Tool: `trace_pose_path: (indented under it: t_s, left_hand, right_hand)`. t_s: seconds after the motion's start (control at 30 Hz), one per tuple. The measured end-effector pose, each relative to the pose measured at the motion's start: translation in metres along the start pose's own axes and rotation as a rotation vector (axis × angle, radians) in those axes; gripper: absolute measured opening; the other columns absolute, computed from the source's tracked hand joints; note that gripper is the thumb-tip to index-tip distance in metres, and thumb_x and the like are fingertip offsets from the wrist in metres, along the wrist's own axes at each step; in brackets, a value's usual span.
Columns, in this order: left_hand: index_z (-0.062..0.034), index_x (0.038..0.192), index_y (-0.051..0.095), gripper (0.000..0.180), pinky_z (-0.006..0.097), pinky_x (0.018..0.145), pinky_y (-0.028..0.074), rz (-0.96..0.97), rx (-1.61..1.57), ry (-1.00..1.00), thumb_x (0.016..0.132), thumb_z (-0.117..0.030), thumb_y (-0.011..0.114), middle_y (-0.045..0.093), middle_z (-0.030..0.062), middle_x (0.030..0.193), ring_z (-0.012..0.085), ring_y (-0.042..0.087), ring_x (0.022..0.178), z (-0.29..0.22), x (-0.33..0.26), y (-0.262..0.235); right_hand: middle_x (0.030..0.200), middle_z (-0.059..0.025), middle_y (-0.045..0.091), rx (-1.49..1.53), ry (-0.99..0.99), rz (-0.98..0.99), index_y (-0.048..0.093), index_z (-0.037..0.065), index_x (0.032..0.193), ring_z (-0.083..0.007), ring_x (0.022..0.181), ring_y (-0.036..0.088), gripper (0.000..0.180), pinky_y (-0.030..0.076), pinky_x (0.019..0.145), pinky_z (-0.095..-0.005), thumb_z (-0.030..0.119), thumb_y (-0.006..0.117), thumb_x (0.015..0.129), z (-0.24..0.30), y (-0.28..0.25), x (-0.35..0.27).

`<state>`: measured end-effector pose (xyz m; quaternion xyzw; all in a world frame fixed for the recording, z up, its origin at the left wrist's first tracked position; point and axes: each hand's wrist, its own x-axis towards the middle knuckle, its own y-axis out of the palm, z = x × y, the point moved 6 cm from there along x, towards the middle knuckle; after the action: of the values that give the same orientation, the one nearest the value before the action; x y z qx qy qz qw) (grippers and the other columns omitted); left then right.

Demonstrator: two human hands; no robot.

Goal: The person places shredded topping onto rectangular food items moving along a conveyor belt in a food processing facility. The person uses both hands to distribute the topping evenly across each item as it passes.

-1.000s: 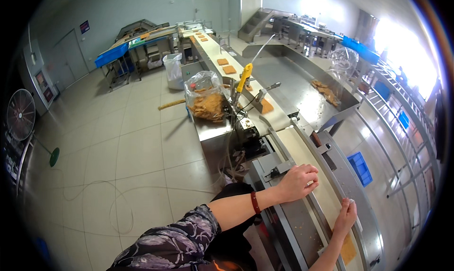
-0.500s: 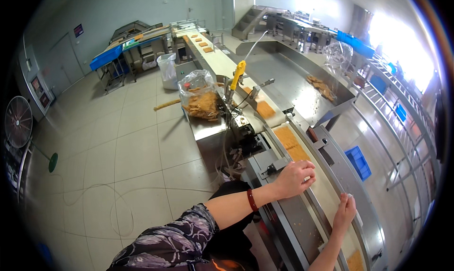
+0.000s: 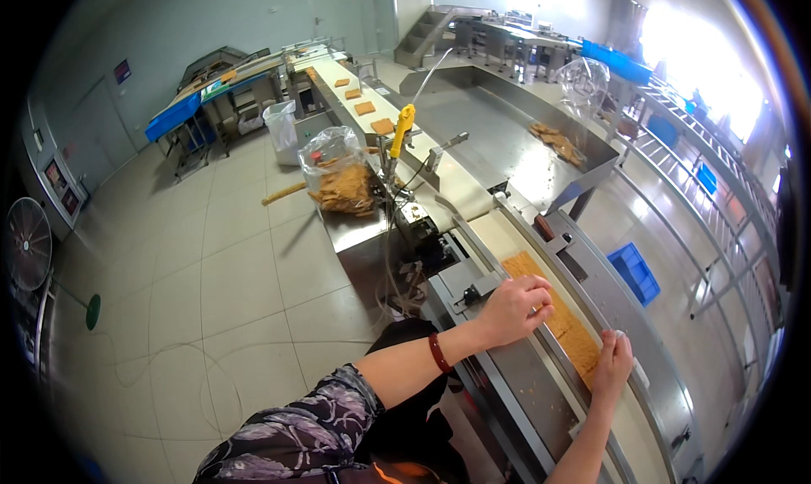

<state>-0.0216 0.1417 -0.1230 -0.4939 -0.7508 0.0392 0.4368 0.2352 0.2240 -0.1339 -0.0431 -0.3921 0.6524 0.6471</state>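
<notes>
Golden crackers (image 3: 562, 326) lie on the belt (image 3: 492, 233) between a half-open left hand (image 3: 514, 309) and a right hand (image 3: 614, 361) whose grip I can't make out — apparently line-minding, the next move needing a light touch.

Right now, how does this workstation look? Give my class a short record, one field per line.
Left hand: loosely curled, at the left side of the brown slabs; contact unclear
Right hand: near the slabs' lower end; white thing at its top, too small to identify
Brown slabs: flat, in a row on the cream belt
Left of belt: clear bag of brown pieces
Right of belt: blue crate
</notes>
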Motion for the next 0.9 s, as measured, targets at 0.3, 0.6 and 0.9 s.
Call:
trace_pose_path:
  t_s: [0.3,0.6,0.9]
  left_hand:
    - [-0.0111,0.094,0.069,0.011,0.042,0.089,0.049,-0.017,0.009,0.019,0.093,-0.021,0.073,0.069,0.0051,0.120,0.0253,0.066,0.109,0.002,0.000,0.000]
    - [-0.0127,0.094,0.068,0.010,0.043,0.091,0.048,0.008,0.020,0.002,0.094,-0.022,0.072,0.067,0.0043,0.121,0.0250,0.065,0.109,0.002,-0.001,0.000]
    - [-0.0127,0.095,0.068,0.011,0.042,0.093,0.047,0.010,0.015,-0.005,0.095,-0.023,0.072,0.067,0.0044,0.121,0.0247,0.065,0.110,0.002,-0.001,0.000]
  right_hand:
    - [0.078,-0.0156,0.052,-0.019,-0.014,0.003,0.058,-0.004,0.085,-0.0314,0.076,0.052,0.040,0.042,0.072,-0.0409,0.028,0.057,0.108,0.011,-0.002,0.001]
    - [0.076,-0.0152,0.050,-0.024,-0.031,0.004,0.055,-0.005,0.082,-0.0316,0.076,0.049,0.043,0.040,0.070,-0.0416,0.029,0.057,0.109,0.014,-0.002,0.000]
    - [0.076,-0.0151,0.049,-0.056,-0.026,0.020,0.052,-0.004,0.079,-0.0314,0.074,0.048,0.047,0.039,0.068,-0.0425,0.033,0.057,0.109,0.008,-0.001,0.001]
